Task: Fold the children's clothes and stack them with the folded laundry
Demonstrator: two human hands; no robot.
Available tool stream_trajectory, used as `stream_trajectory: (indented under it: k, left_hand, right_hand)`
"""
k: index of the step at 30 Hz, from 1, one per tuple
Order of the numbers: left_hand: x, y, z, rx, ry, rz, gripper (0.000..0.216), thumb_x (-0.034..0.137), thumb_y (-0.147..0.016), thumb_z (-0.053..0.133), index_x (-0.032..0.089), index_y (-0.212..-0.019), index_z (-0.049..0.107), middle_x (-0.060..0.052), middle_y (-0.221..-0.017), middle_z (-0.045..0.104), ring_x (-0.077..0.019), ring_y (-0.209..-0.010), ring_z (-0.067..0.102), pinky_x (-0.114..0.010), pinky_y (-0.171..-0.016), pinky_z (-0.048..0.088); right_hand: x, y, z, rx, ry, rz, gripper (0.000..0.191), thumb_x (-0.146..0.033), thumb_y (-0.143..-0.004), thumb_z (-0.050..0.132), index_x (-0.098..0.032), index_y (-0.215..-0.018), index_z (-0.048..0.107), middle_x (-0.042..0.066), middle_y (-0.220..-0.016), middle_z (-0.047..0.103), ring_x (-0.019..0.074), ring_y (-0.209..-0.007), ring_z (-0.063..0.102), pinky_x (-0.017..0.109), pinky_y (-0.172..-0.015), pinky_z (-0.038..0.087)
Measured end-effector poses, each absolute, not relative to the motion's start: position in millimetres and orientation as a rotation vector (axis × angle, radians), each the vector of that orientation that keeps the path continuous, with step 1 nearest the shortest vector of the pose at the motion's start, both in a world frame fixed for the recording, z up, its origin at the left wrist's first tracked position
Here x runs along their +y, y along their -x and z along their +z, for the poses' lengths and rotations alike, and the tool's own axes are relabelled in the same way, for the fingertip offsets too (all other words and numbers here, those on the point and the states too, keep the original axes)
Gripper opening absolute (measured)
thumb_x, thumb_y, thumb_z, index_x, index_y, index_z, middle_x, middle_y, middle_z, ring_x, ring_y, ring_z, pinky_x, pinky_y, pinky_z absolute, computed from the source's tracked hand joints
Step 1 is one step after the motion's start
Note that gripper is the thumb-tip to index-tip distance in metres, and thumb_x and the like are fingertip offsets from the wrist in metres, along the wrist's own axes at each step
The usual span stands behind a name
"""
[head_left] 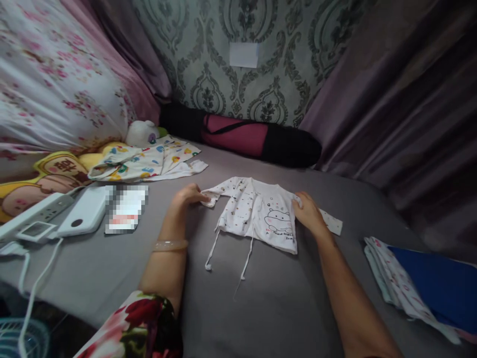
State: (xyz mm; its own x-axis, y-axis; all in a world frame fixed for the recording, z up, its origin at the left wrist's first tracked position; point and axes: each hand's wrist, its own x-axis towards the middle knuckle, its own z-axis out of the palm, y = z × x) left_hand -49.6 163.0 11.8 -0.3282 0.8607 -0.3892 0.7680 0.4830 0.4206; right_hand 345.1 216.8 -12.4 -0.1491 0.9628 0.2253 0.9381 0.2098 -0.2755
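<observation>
A small white baby shirt (257,209) with a printed animal face and tie strings lies spread on the grey bed sheet (283,303). My left hand (189,195) pinches the cuff of the sleeve on the left. At the shirt's right side, my right hand (308,213) has its fingers closed on the cloth near the underarm and upper sleeve. The rest of that sleeve sticks out beyond the hand, its cuff flat on the sheet. Two strings trail from the front of the shirt toward me.
Left are a power strip (35,219), a white power bank (84,211), a blurred phone (126,209), patterned baby clothes (149,161) and plush toys (141,133). A black and maroon long bag (238,134) lies along the wall. Folded clothes (436,283) sit at right.
</observation>
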Motion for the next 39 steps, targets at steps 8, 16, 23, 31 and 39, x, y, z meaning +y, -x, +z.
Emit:
stream_trajectory:
  k: [8, 16, 23, 31, 39]
  left_hand:
    - [163.8, 34.9, 24.8, 2.474, -1.857, 0.697, 0.027, 0.012, -0.079, 0.048, 0.023, -0.094, 0.068, -0.007, -0.110, 0.062, -0.0256, -0.109, 0.053, -0.037, -0.088, 0.042]
    - [164.8, 67.7, -15.9, 2.642, -1.385, 0.507, 0.036, 0.017, -0.085, 0.042, 0.022, -0.115, 0.062, -0.015, -0.118, 0.059, -0.0326, -0.112, 0.052, -0.045, -0.088, 0.043]
    - [180.6, 63.1, -21.5, 2.663, -1.163, 0.572, 0.041, 0.047, -0.090, 0.042, 0.016, -0.107, 0.062, -0.022, -0.119, 0.062, -0.0376, -0.116, 0.053, -0.047, -0.090, 0.043]
    - [192.4, 65.5, -31.6, 2.573, -1.203, 0.569, 0.032, 0.047, -0.088, 0.046, 0.019, -0.094, 0.061, -0.015, -0.110, 0.067, -0.0343, -0.113, 0.057, -0.049, -0.098, 0.036]
    - [202.3, 63.1, -31.6, 2.504, -1.162, 1.100, 0.022, 0.032, -0.091, 0.044, 0.018, -0.104, 0.055, -0.008, -0.092, 0.067, -0.0232, -0.088, 0.062, -0.030, -0.075, 0.044]
  right_hand:
    - [232.4, -265.6, 3.8, -2.296, 1.589, 0.184, 0.042, -0.025, -0.093, 0.041, -0.012, -0.130, 0.055, 0.011, -0.136, 0.055, 0.0219, -0.125, 0.050, 0.030, -0.105, 0.036]
    - [238.7, -217.4, -0.3, -2.475, 1.577, 0.216, 0.039, -0.023, -0.094, 0.042, -0.014, -0.130, 0.056, 0.011, -0.136, 0.055, 0.0223, -0.123, 0.051, 0.029, -0.104, 0.036]
    - [245.9, -159.1, -4.5, -2.625, 1.402, 0.237, 0.039, -0.016, -0.096, 0.033, -0.010, -0.127, 0.056, 0.014, -0.132, 0.057, 0.0215, -0.127, 0.048, 0.030, -0.107, 0.031]
    - [240.0, -117.6, -23.1, -2.629, 1.476, 0.438, 0.061, -0.038, -0.100, 0.027, 0.000, -0.148, 0.029, 0.019, -0.157, 0.023, 0.0269, -0.146, 0.016, 0.039, -0.117, 0.010]
    - [235.1, -112.8, -37.7, -2.573, 1.608, 0.406, 0.071, -0.047, -0.099, 0.024, 0.001, -0.151, 0.021, 0.019, -0.159, 0.015, 0.0284, -0.148, 0.007, 0.041, -0.118, 0.004]
